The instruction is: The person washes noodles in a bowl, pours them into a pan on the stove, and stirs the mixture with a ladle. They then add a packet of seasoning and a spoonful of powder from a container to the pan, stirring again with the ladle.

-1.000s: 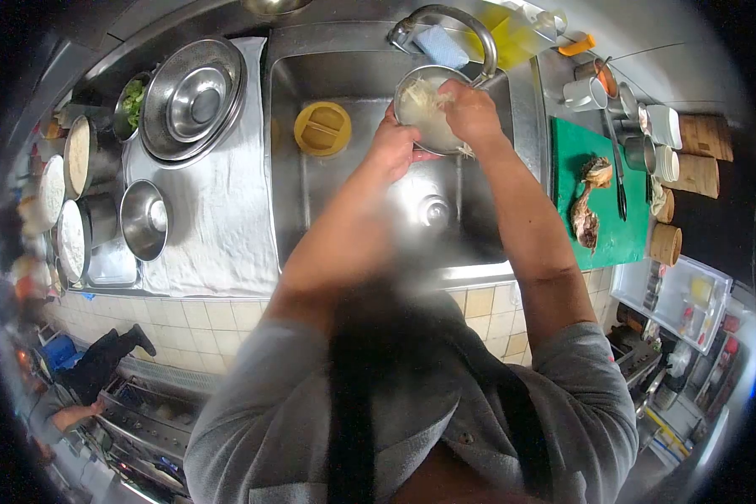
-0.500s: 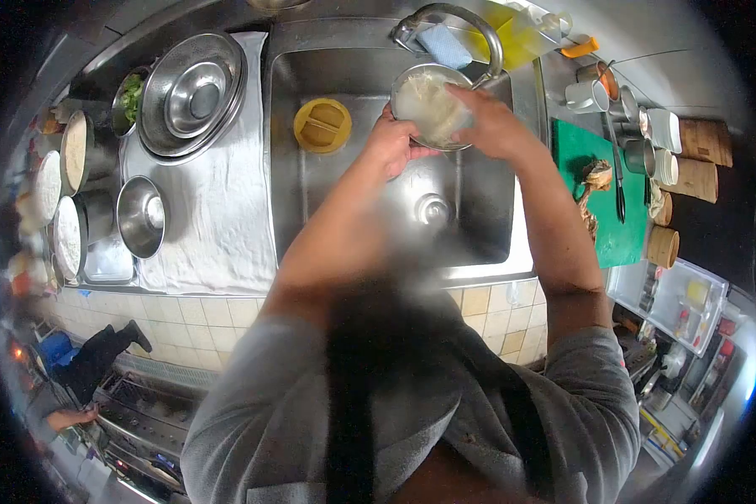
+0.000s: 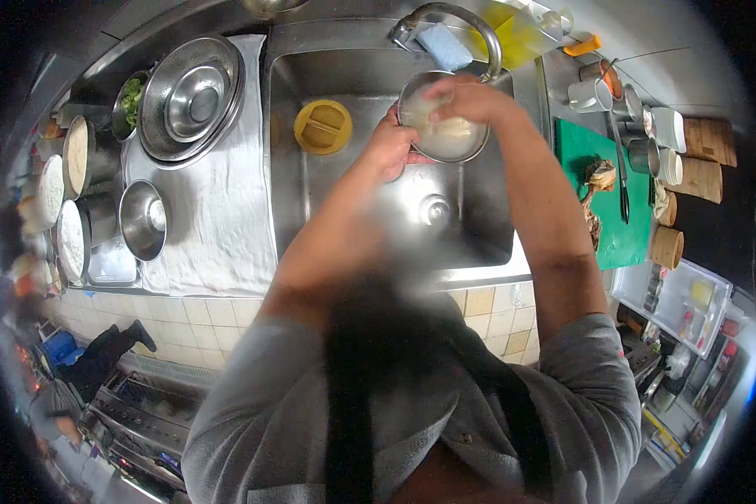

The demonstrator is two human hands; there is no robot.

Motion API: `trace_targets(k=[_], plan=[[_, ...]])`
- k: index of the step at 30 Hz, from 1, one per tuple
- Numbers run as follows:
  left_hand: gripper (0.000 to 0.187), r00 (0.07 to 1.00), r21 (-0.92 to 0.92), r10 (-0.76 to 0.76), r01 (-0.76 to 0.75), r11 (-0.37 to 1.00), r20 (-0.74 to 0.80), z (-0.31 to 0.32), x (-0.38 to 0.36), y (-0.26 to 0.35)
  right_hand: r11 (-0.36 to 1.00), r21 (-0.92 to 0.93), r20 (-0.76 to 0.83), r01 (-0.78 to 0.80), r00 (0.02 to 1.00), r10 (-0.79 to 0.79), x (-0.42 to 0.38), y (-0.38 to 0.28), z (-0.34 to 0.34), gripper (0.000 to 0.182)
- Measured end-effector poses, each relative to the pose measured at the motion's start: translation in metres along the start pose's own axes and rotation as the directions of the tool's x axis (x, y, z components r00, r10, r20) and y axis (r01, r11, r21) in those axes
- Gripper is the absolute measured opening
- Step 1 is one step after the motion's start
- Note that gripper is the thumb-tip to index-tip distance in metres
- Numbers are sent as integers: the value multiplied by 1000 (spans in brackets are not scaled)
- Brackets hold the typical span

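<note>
Steel counter (image 3: 554,88): white cloth (image 3: 227,227) under stacked bowls (image 3: 195,105); green cutting board (image 3: 609,227).

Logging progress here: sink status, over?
Left hand holds bowl. Right hand over or in bowl, blurred. Bowl above sink, pale contents inside. Faucet close by; no clear obstruction.

Single camera, worn on head, aimed forward and steeply down. Nearest: wearer's grey shirt (image 3: 265,412), large across bottom. Farther out, upper middle: left hand (image 3: 388,146) and right hand (image 3: 469,97) at bowl (image 3: 454,146), above sink (image 3: 311,185). Very wide view, straight edges bowed, corners black. Reaches white cloth (image 3: 227,244) leftward, green board (image 3: 634,244) rightward, co-worker's leg (image 3: 109,349) small, lower left.
</note>
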State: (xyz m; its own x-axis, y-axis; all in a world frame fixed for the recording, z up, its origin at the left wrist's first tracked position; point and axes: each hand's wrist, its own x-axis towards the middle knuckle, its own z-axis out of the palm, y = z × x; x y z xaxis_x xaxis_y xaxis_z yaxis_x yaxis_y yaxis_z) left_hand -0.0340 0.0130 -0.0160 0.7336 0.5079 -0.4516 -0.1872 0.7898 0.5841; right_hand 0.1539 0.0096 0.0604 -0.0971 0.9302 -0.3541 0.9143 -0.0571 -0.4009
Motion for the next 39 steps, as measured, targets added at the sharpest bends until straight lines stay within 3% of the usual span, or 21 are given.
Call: trace_targets(k=[2, 3, 4, 5, 6, 8, 12, 14, 15, 17, 18, 20, 21, 23, 24, 26, 27, 29, 34, 36, 39], plan=[[72, 999, 7, 25, -24, 1000, -26, 1, -2, 0, 994, 22, -61, 102, 993, -101, 18, 16, -11, 30], [72, 999, 6, 28, -28, 1000, -26, 3, -5, 1, 904, 428, -9, 12, 1000, -10, 25, 17, -18, 26], [71, 998, -20, 10, -12, 1000, -63, 4, -7, 2, 651, 754, 76, -92, 996, 52, 29, 18, -23, 25], [71, 995, -47, -9, 4, 999, -101, 6, -9, 4, 608, 794, 8, -21, 1000, 24, 32, 16, -20, 23], [71, 995, -48, -3, -2, 999, -104, 5, -9, 5, 609, 793, 9, -18, 1000, 18, 32, 10, -22, 23], [72, 996, -52, 12, -17, 999, -93, 3, -11, 7, 682, 712, -14, -167, 968, 251, 33, -3, -25, 21], [71, 993, -25, 28, -31, 999, -113, -8, -6, 8, 658, 748, -9, -79, 991, 130, 38, 13, -3, 22], [69, 991, 21, 0, 3, 1000, -132, -8, -11, 16, 963, 246, -502, 113, 864, 27, 26, 24, 8, 27], [69, 991, 17, -1, 3, 1000, -134, -11, -11, 17, 963, 246, -498, 112, 867, 26, 17, 31, 12, 27], [69, 998, 46, -38, 40, 998, -53, -16, -6, 21, 982, 7, -496, -189, 852, 167, -6, 46, 18, 29], [69, 998, 47, -38, 40, 998, -51, -13, -6, 25, 982, 6, -498, -190, 851, 168, -18, 48, 21, 29], [59, 999, 109, -53, 54, 993, -9, -4, -6, 35, 882, 442, -336, -162, 882, 330, -43, 50, 29, 29], [59, 998, 109, -55, 56, 992, -6, -3, 0, 36, 882, 442, -337, -165, 880, 334, -51, 53, 37, 29], [51, 991, 206, -116, 100, 974, 68, -4, 24, 40, 628, 768, -270, -129, 823, 500, -67, 60, 55, 26], [51, 990, 209, -124, 107, 972, 72, 0, 32, 45, 624, 770, -270, -133, 818, 508, -75, 58, 58, 26], [56, 986, 364, 5, 57, 929, -166, 13, 46, 60, 555, 811, -259, -185, 736, 625, -91, 47, 66, 18], [56, 987, 369, 1, 59, 928, -159, 16, 55, 66, 540, 834, -308, -117, 714, 629, -97, 41, 71, 13], [53, 947, 320, 69, 37, 947, -313, 18, 69, 73, 479, 868, -264, -129, 697, 666, -112, 31, 76, 13], [46, 936, 476, 125, 50, 878, -328, -8, 103, 61, 348, 935, -219, -62, 672, 708, -135, 17, 93, 12], [46, 904, 585, 168, 105, 804, -394, -8, 99, 61, 304, 944, -150, -126, 657, 739, -144, 6, 90, 13], [47, 926, 576, 135, 101, 811, -353, 4, 70, 49, 286, 948, -121, -139, 676, 727, -144, 2, 96, 13]])
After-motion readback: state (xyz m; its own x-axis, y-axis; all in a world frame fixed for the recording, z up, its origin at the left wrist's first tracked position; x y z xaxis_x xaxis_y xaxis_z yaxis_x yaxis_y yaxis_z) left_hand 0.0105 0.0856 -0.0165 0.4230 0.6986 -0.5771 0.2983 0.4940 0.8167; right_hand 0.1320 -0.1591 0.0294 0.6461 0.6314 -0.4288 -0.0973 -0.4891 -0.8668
